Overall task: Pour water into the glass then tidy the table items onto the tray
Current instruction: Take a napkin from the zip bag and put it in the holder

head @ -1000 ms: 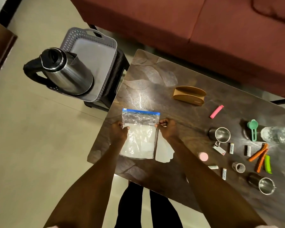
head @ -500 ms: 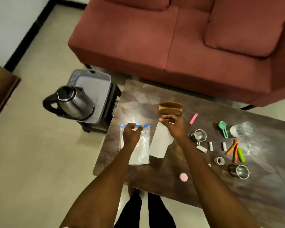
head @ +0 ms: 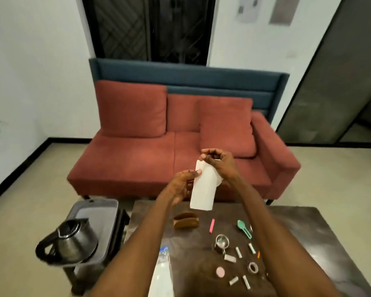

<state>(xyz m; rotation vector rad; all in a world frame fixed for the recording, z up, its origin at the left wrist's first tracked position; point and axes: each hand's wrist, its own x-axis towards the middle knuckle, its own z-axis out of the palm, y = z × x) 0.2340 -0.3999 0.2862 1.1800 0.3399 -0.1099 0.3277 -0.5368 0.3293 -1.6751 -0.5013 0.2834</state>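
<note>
Both my hands are raised above the far edge of the dark table (head: pixel 298 232), holding a white folded napkin (head: pixel 204 189). My right hand (head: pixel 217 160) pinches its top. My left hand (head: pixel 183 183) grips its left edge with the thumb. A clear zip bag (head: pixel 163 273) lies on the table under my left forearm. The steel kettle (head: pixel 71 241) stands on the grey tray (head: pixel 109 205) on a stool to the left. The glass is hidden.
On the table lie a wooden napkin holder (head: pixel 185 219), a pink stick (head: pixel 211 225), a green scoop (head: pixel 243 228), a steel mug (head: pixel 222 242), a pink lid (head: pixel 220 271), a small ring (head: pixel 253 267) and several small white tubes. A red sofa (head: pixel 159 151) stands behind.
My left hand let go of the zip bag and rose to join the right hand on the napkin. Both hands lifted it off the table. The view tilted up.
</note>
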